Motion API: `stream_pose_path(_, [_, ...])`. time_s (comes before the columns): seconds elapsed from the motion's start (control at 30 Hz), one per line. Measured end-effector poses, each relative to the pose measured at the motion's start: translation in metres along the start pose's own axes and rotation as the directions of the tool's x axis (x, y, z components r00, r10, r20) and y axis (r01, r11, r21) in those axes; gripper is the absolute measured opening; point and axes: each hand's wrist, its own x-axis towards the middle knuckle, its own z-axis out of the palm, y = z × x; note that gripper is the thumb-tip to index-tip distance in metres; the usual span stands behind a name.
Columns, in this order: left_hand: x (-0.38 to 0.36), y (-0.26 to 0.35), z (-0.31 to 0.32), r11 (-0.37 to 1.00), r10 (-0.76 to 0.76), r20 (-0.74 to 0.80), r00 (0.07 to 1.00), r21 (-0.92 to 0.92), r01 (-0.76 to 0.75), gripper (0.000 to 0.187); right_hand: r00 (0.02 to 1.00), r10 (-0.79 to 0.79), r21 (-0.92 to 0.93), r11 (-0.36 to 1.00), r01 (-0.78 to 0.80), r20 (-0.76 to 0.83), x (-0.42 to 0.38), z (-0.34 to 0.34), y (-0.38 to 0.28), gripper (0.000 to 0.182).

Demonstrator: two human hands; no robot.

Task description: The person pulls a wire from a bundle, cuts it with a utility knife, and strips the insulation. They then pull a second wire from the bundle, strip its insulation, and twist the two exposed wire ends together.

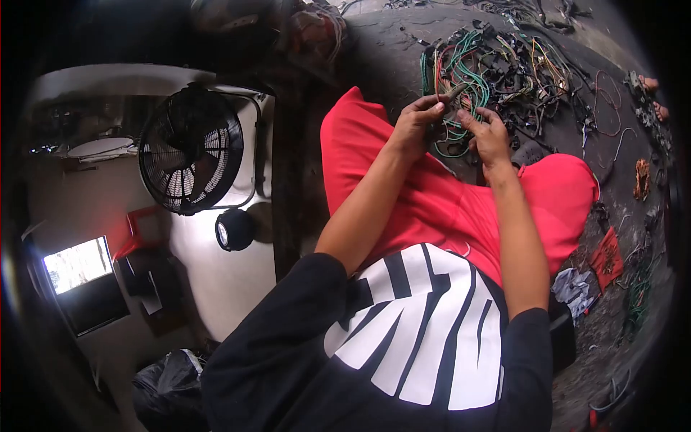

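Observation:
Above my lap, my left hand [417, 128] is closed in a pinch, thumb against fingers. A thin red wire [437, 81] runs up from its fingertips, and a short brownish piece [455, 91] sticks out beside them. To its right, my right hand [491, 138] has thumb and fingers bent together near green wires [475, 85]. What lies between those fingers is too small to make out. Just beyond both hands a tangled heap of wires [533, 72], green, red, yellow and black, lies on the dark floor.
A black fan [191, 151] and a round lamp [235, 230] are at the left. A black plastic bag [171, 389] sits at the lower left. On the right lie a red cloth [607, 259], a grey crumpled cloth [574, 291] and more wire scraps [638, 299]. Someone's toes [660, 111] show at the far right.

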Motion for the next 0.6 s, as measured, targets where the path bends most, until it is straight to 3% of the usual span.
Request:
stream_pose_path(0.1, [0.000,-0.006,0.011,0.990,-0.001,0.034,0.999,-0.141,0.006,0.022,0.969,-0.062,0.080,0.996,0.044,0.240,-0.006,0.006,0.000,0.035])
stream_pose_path(0.17, [0.006,-0.016,0.009,0.992,0.041,0.020,0.999,-0.118,-0.038,0.023,0.923,-0.110,0.114,0.991,0.073,0.369,-0.008,0.010,0.007,0.026])
stream_pose_path(0.23, [0.004,-0.015,0.010,0.998,0.032,-0.012,0.999,-0.046,-0.032,0.024,0.928,-0.116,0.010,0.993,0.121,0.354,-0.004,0.012,0.013,0.022])
stream_pose_path(0.33, [0.011,-0.009,0.005,0.991,0.089,-0.175,0.981,0.112,-0.069,0.021,0.925,-0.134,-0.220,0.950,0.223,0.356,0.008,0.007,0.027,0.023])
stream_pose_path(0.4, [0.018,0.007,0.003,0.990,0.136,-0.198,0.971,0.000,-0.139,0.023,0.931,-0.169,-0.452,0.837,0.309,0.323,0.009,0.005,0.026,0.027])
stream_pose_path(0.47, [0.026,0.033,-0.008,0.974,0.066,-0.247,0.967,-0.195,-0.117,0.021,0.936,-0.235,-0.711,0.609,0.353,0.264,-0.008,0.004,0.009,0.032])
stream_pose_path(0.53, [0.031,0.064,-0.016,0.966,0.116,-0.356,0.927,-0.176,-0.189,0.022,0.955,-0.201,-0.725,0.621,0.297,0.219,-0.009,0.001,-0.003,0.041])
stream_pose_path(0.6, [0.037,0.095,-0.019,0.974,0.093,-0.325,0.941,-0.169,-0.154,0.024,0.967,-0.210,-0.687,0.682,0.250,0.144,-0.003,-0.007,-0.009,0.039])
